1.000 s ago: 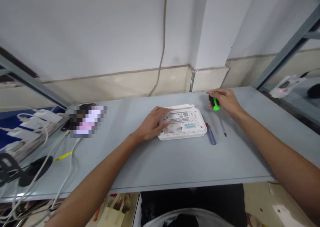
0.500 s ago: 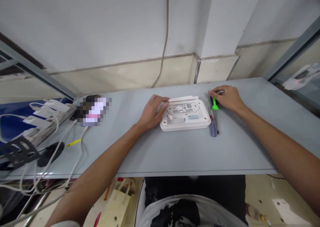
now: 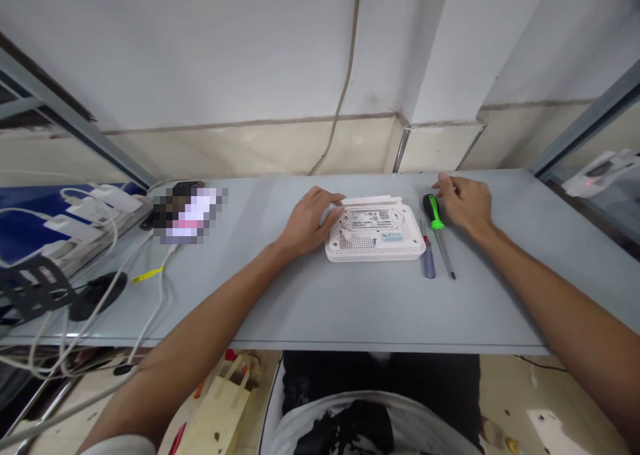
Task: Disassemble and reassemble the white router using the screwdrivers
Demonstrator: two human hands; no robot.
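Note:
A white router [image 3: 376, 248] lies underside up on the grey table, with labels and vent holes showing and a white antenna strip [image 3: 373, 201] along its far edge. My left hand [image 3: 311, 221] grips its far left corner between thumb and fingers. To the router's right lies a green-and-black screwdriver [image 3: 437, 224], its tip pointing toward me. Between the two is a smaller screwdriver with a translucent purple handle [image 3: 429, 261]. My right hand [image 3: 466, 203] rests just right of the green screwdriver, holding nothing, with its fingers loosely bent and apart.
On the left stand a power strip with several white chargers [image 3: 75, 231], loose white cables [image 3: 161, 295], a black stand [image 3: 100, 296] and a blurred phone-like screen [image 3: 193, 216]. Metal frame posts [image 3: 590, 118] rise at both sides. A white handheld device [image 3: 600, 173] hangs at the right.
My right hand has let go of the green screwdriver's handle and moved slightly right. The screwdriver now lies at more of a slant. My left hand stays on the router.

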